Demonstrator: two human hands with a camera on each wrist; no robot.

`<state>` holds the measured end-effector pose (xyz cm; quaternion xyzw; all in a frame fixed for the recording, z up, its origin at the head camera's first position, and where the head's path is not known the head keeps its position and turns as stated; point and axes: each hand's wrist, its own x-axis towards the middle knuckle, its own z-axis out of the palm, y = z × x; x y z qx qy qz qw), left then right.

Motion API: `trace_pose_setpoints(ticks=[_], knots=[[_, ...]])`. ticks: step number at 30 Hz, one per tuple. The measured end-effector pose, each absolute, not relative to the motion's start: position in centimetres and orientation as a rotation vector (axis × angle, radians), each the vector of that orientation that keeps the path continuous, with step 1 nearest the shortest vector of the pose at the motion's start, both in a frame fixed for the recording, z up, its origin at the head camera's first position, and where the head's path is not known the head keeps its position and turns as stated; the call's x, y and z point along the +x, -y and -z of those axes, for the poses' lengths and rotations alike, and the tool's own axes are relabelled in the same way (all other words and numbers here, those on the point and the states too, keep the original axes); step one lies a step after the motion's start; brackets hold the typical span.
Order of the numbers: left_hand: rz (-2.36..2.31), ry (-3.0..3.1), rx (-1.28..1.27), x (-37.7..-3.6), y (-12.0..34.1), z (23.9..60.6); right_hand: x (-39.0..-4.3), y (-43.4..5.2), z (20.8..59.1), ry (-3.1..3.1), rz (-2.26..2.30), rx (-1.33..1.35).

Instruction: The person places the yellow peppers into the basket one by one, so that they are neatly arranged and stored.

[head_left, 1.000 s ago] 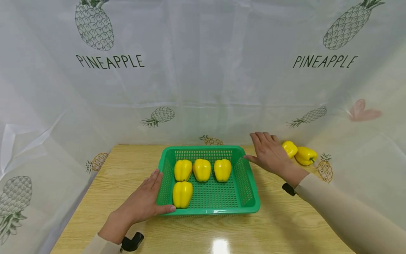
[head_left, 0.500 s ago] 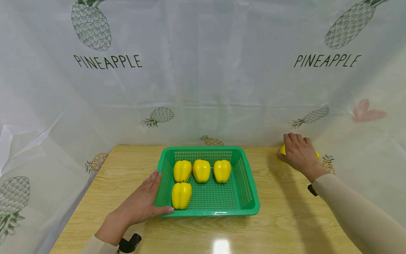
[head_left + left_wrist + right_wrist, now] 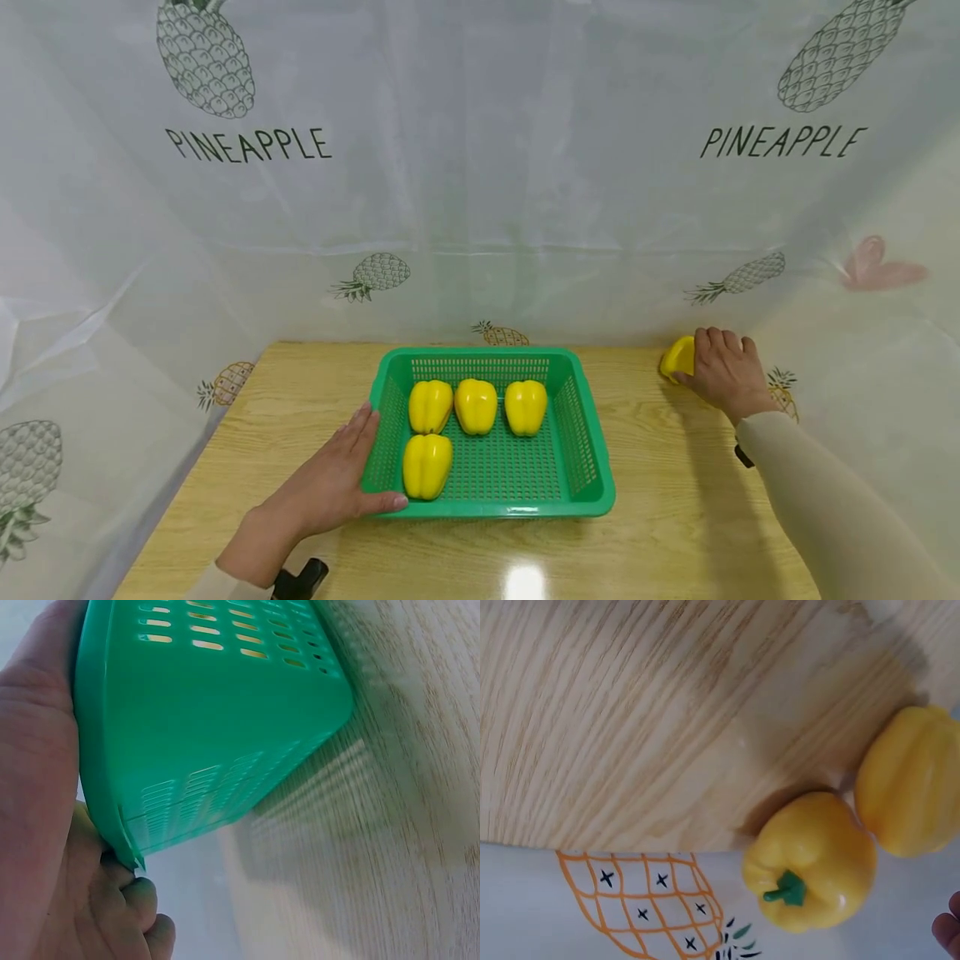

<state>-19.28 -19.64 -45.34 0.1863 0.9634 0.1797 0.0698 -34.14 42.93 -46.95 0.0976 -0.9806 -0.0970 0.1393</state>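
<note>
Rightward, right hand (image 3: pixel 726 372) on pepper (image 3: pixel 678 358) (yellow)

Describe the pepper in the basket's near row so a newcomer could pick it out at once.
Find the green basket in the middle of the wooden table. Three yellow peppers line its far side; the near-row pepper lies alone at the near left corner, closest to the left hand on the rim.

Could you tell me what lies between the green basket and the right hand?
Only bare wooden table separates the green basket from the right hand, as the head view shows.
</note>
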Motion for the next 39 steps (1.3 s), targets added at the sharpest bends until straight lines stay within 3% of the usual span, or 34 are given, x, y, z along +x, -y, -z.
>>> trace_pose_setpoints(ticks=[18, 39], knots=[[-0.559, -2.880, 0.542, -19.3, 19.6, 45.2, -34.7, -43.0, 50.2, 2.879, 0.303, 0.256], [-0.560, -2.873, 0.537, -19.4, 19.8, 45.4, -34.2, -42.0, 50.9, 2.880, 0.054, 0.248]])
